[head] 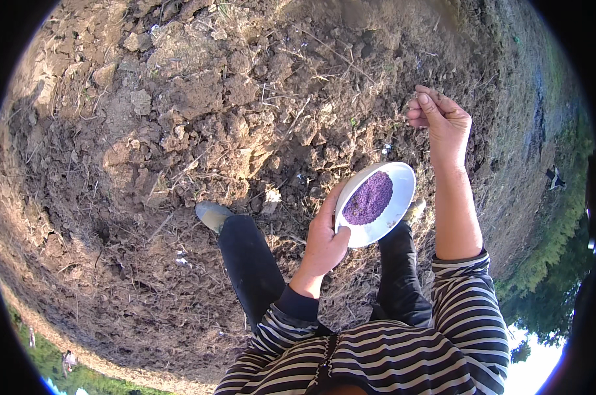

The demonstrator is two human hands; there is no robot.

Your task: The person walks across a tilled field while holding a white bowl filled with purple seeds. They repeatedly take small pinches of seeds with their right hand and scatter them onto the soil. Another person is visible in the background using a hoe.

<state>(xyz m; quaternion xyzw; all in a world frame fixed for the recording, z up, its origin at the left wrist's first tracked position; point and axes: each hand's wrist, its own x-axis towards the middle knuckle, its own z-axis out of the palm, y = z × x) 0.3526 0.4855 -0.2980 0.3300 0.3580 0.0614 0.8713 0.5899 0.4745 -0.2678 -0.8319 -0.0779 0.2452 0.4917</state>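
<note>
My left hand (326,237) grips the side of a white bowl (401,192), its thumb over the near rim. Purple granules (369,200), perhaps coated seeds, lie inside, and the bowl tilts so that its contents show. Out to the right and farther forward, my right hand (441,111) hangs above the soil with its fingers curled and the thumb against them. Whether any granules are in those fingers is hidden. Dry, cloddy soil (194,133) spreads beneath both hands.
My left shoe (213,216) and right shoe (415,210) stand on the rough ground. Straw and dry stalks (298,116) lie among the clods. Green plants (535,266) border the field at right. Small, distant figures, perhaps people (69,361), appear at lower left.
</note>
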